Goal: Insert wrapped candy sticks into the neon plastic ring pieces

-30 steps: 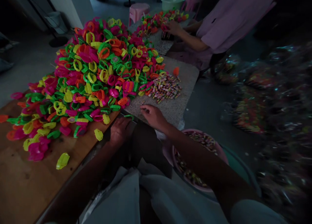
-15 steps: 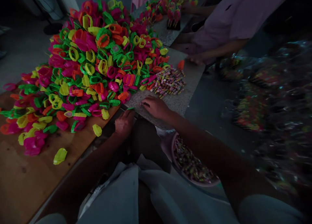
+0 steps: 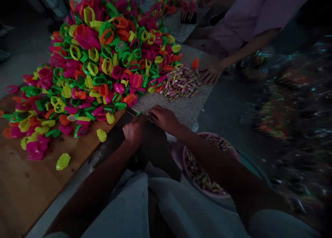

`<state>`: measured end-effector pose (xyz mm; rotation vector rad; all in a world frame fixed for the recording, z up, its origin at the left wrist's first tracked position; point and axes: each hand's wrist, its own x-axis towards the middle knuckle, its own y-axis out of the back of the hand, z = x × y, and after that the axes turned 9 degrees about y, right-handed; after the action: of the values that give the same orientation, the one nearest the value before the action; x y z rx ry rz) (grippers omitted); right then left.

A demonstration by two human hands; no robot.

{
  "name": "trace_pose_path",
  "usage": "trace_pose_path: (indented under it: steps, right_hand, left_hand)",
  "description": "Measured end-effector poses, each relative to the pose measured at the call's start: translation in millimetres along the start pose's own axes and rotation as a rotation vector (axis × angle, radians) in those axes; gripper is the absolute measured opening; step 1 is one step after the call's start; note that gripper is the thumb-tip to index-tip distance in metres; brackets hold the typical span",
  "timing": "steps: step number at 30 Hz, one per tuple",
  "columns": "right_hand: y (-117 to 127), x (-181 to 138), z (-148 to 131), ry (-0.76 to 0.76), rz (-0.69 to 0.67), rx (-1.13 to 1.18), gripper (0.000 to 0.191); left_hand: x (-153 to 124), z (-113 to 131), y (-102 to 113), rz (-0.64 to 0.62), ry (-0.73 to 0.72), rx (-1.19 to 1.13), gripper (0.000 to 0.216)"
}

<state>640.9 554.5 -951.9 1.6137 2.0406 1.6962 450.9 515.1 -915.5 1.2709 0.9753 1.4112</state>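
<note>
My left hand (image 3: 133, 129) is closed on a small green plastic piece (image 3: 139, 113), of which only an edge shows above the fingers. Right beside it, my right hand (image 3: 164, 119) has its fingers pinched close to that piece; a tiny pale thing shows at the fingertips, too small to name. Both hands are over my lap at the table edge. Beyond them lies a heap of bright ring-shaped plastic pieces, like toy watches (image 3: 101, 65), in pink, green, yellow and orange. Small wrapped sticks, like candies (image 3: 180, 82), are piled on the grey speckled tabletop (image 3: 160, 101).
A pink tub (image 3: 183, 158) of similar wrapped sticks stands below my right forearm. On the left is a wooden board (image 3: 15, 196) with a loose yellow piece (image 3: 63, 161). Across the table a co-worker's hand (image 3: 212, 72) rests near the sticks. Clear plastic bags (image 3: 277, 110) fill the right.
My right hand has moved left and down from the tabletop to meet my left hand. The co-worker's hand has spread out at the table edge. The view has shifted slightly.
</note>
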Motion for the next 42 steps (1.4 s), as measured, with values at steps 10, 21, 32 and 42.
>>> trace_pose_path:
  steps: [10,21,32,42]
  right_hand:
    - [-4,-1,3,-0.019,0.051,0.031,0.017]
    - [-4,1,-2,0.062,-0.008,-0.069,0.029]
    - [6,9,-3,0.1,-0.12,-0.09,0.029]
    - [-6,16,6,0.122,-0.025,0.007,0.025]
  left_hand:
    - [-4,12,4,-0.04,-0.001,0.022,0.032]
    - [-10,0,-2,0.007,0.061,0.002,0.035]
    - [-3,15,4,-0.055,0.076,0.058,0.03]
    - [-3,14,3,-0.082,0.067,0.07,0.034]
